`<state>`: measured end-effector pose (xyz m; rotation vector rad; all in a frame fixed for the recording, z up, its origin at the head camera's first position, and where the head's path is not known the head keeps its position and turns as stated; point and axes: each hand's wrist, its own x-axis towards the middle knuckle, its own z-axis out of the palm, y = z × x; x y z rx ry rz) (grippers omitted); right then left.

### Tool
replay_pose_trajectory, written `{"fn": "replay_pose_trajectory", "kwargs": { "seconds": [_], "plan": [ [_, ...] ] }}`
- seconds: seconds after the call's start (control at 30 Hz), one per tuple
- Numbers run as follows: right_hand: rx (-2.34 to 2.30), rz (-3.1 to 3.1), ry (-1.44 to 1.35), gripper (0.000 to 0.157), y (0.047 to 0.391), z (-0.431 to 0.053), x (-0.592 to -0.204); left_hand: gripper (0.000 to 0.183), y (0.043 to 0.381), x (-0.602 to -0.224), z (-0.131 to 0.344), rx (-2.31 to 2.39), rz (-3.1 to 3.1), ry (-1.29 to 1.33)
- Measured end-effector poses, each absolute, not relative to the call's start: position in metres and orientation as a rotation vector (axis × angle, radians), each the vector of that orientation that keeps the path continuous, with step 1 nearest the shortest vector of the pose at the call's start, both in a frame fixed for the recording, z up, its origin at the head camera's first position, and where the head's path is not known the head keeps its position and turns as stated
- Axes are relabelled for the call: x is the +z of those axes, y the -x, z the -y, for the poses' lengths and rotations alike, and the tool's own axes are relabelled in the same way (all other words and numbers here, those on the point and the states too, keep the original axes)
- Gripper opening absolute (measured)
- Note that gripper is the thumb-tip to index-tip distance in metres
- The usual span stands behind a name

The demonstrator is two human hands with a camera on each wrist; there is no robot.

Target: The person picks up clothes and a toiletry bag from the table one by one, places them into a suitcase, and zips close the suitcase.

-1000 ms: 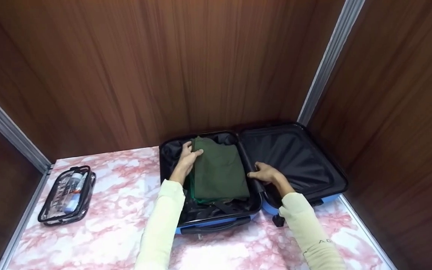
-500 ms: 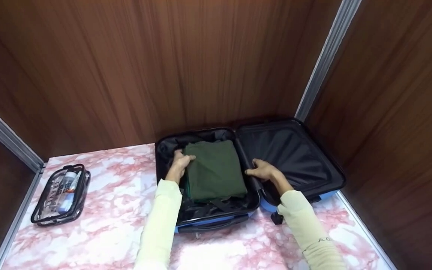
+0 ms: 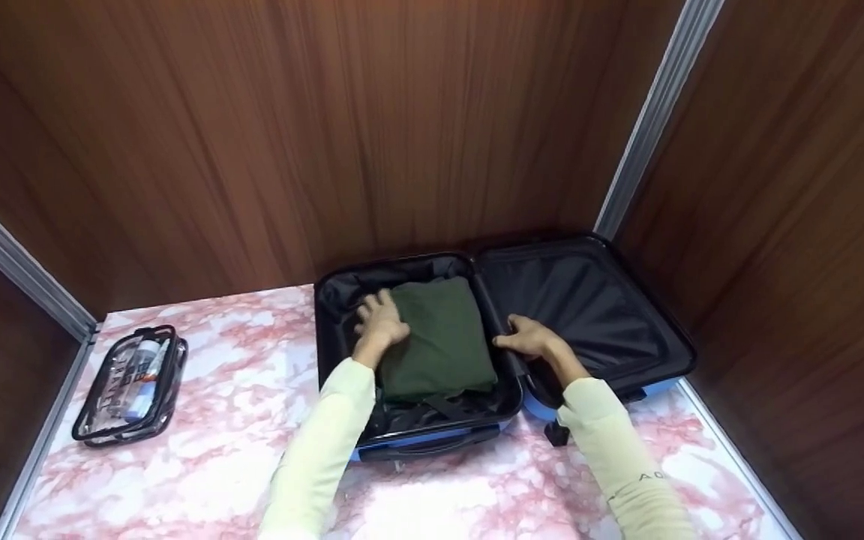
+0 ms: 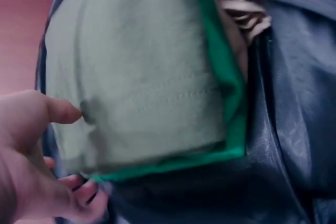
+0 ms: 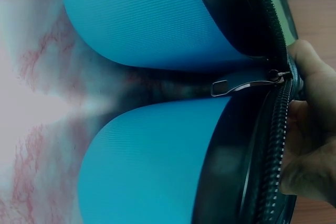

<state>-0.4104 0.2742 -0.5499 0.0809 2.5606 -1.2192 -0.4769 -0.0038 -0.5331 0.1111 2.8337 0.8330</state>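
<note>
Pressing my left hand (image 3: 381, 324) flat, fingers spread, on the folded green garment (image 3: 439, 337), I see it lying in the left half of the open blue suitcase (image 3: 432, 439) on the marble counter (image 3: 237, 450). My right hand (image 3: 528, 341) curls its fingers over the suitcase's middle rim. A clear toiletry pouch (image 3: 130, 384) sits well apart, left.

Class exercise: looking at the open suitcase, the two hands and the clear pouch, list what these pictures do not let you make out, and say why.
- Clear pouch, head view: contents too small to identify.
- Clothes under the green folded garment, head view: covered by it; only edges show at the left wrist.
- Left hand, left wrist view: blurred, fingers cut off by the edge.
- Right hand, right wrist view: fingertips hidden behind the suitcase rim.
</note>
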Motion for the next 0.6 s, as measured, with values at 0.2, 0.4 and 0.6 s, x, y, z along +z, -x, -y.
{"fn": "replay_pose_trajectory", "kwargs": {
  "seconds": [0.2, 0.4, 0.6],
  "plan": [
    [-1.189, -2.597, -0.023, 0.027, 0.412, -0.275, -0.549, 0.089, 0.442, -0.518, -0.031, 0.308, -2.801, -0.650],
    [-1.166, -2.588, -0.049, 0.040, 0.413, -0.274, -0.550, 0.103, 0.409, -0.524, -0.067, -0.110, -2.639, -0.873],
    [-1.159, -2.550, -0.055, 0.080, 0.412, -0.273, -0.551, 0.101, 0.395, -0.536, -0.089, -0.473, -2.680, -0.789]
  ]
}}
